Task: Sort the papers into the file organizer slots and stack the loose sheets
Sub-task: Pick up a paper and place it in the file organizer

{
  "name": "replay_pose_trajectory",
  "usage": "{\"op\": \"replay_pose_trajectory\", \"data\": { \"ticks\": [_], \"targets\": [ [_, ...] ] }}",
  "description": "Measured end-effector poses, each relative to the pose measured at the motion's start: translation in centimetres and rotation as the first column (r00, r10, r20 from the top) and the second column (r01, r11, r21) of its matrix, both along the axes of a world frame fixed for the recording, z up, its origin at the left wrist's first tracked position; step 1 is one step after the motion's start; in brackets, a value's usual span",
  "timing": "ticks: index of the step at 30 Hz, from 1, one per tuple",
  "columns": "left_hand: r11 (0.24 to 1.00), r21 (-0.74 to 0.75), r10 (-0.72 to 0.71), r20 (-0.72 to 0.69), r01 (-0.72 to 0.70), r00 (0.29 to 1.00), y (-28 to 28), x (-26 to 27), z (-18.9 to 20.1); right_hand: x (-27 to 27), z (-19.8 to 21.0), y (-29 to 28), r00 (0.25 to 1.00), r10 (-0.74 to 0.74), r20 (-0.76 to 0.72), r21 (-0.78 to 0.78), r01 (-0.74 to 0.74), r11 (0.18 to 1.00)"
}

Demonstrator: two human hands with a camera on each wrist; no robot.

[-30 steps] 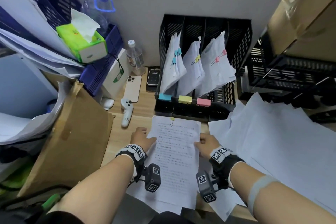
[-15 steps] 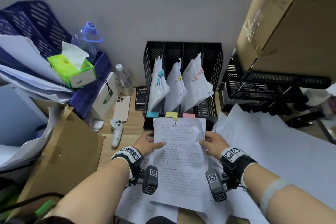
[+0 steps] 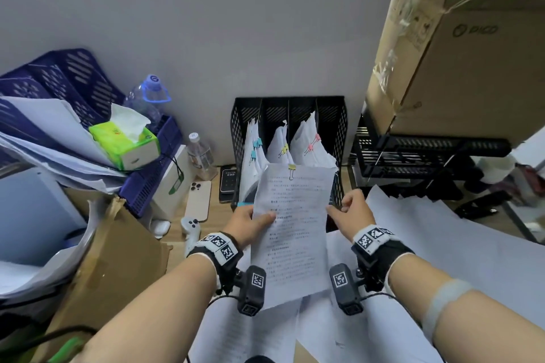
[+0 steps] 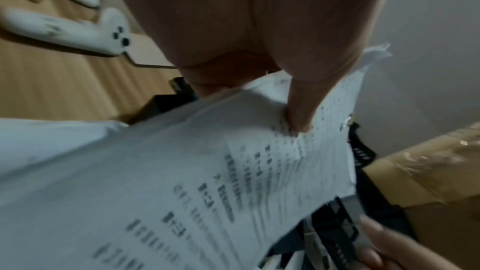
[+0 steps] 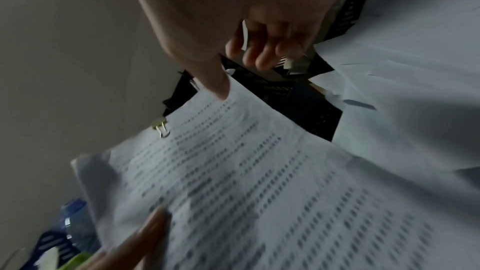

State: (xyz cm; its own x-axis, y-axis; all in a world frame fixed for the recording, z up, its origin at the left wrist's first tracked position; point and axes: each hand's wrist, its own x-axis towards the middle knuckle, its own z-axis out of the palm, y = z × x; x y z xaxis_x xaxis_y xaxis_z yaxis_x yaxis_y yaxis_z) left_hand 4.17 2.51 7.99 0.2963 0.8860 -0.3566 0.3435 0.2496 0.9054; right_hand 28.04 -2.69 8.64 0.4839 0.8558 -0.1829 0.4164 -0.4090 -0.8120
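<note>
From my head, the black file organizer is holding three clipped paper bundles; loose sheets are lying right. My left hand and right hand are pinching a yellow-clipped document before it. Left wrist: my thumb is pressing the page. Right wrist: my thumb is gripping its edge.

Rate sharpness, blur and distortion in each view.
Head view: fairly sharp, wide-angle bending at the edges, clipped packet text visible but unreadable. Left wrist view: dim, motion-blurred; print smears, white controller soft. Right wrist view: dim, print streaked; yellow clip still distinguishable.
</note>
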Motion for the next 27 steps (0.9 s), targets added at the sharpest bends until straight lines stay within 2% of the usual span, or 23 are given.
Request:
{"op": "replay_pose_trajectory", "data": {
  "ticks": [1, 3, 5, 6, 8, 10, 12, 14, 16, 18, 20, 23, 25, 27],
  "targets": [
    [0.997, 0.065, -0.031, -0.028, 0.033, 0.999, 0.2, 0.5, 0.7, -0.6, 0.8, 0.0, 0.990, 0.090, -0.108, -0.055, -0.097, 0.994],
    [0.972, 0.148, -0.173, -0.069, 0.182, 0.982, 0.4, 1.9, 2.1, -2.5, 2.6, -0.5, 0.881, 0.264, -0.394, -0.153, -0.346, 0.926],
    [0.905, 0.178, -0.374, -0.098, 0.386, 0.922, 0.1, 3.3, 2.7, -4.1, 3.5, -0.8, 0.800, 0.329, -0.501, -0.165, -0.462, 0.872],
    [0.872, 0.166, -0.448, -0.104, 0.460, 0.888, 0.0, 3.8, 3.0, -4.7, 3.8, -0.8, 0.807, 0.315, -0.499, -0.161, -0.444, 0.882],
    [0.864, 0.029, -0.501, -0.048, 0.503, 0.864, 0.1, 4.4, 3.2, -4.6, 3.6, -0.4, 0.885, 0.212, -0.415, -0.181, -0.308, 0.934],
    [0.870, -0.095, -0.485, 0.009, 0.484, 0.874, 0.8, 4.7, 3.3, -3.5, 3.0, 0.1, 0.968, 0.176, -0.177, -0.255, -0.218, 0.942],
    [0.898, -0.093, -0.431, -0.001, 0.429, 0.902, 2.1, 5.0, 3.2, -2.3, 2.6, 0.1, 0.982, 0.187, -0.034, -0.302, -0.189, 0.934],
    [0.917, 0.058, -0.376, -0.202, 0.395, 0.904, 3.8, 5.5, 3.1, -1.5, 3.0, -0.1, 0.982, 0.187, -0.020, -0.295, -0.185, 0.937],
    [0.837, 0.223, -0.341, -0.502, 0.500, 0.795, 5.5, 6.4, 3.3, -1.2, 4.1, -0.2, 0.979, 0.206, -0.014, -0.278, -0.201, 0.939],
    [0.746, 0.227, -0.340, -0.679, 0.626, 0.651, 7.0, 7.2, 3.5, -1.1, 5.7, -0.2, 0.971, 0.239, -0.002, -0.245, -0.232, 0.941],
    [0.723, 0.164, -0.332, -0.770, 0.671, 0.545, 8.4, 7.9, 3.4, -1.2, 7.8, -0.1, 0.959, 0.283, 0.019, -0.213, -0.273, 0.938],
    [0.728, 0.129, -0.275, -0.844, 0.673, 0.460, 9.9, 7.7, 2.9, -1.4, 11.1, 0.1, 0.934, 0.357, -0.003, -0.126, -0.355, 0.926],
    [0.755, 0.159, -0.215, -0.857, 0.636, 0.468, 10.3, 7.0, 2.8, -1.5, 12.8, 0.6, 0.913, 0.408, 0.004, -0.081, -0.406, 0.910],
    [0.784, 0.221, -0.142, -0.846, 0.580, 0.514, 10.9, 6.2, 2.6, -1.6, 13.6, 1.7, 0.898, 0.439, 0.027, -0.075, -0.436, 0.897]
  ]
}}
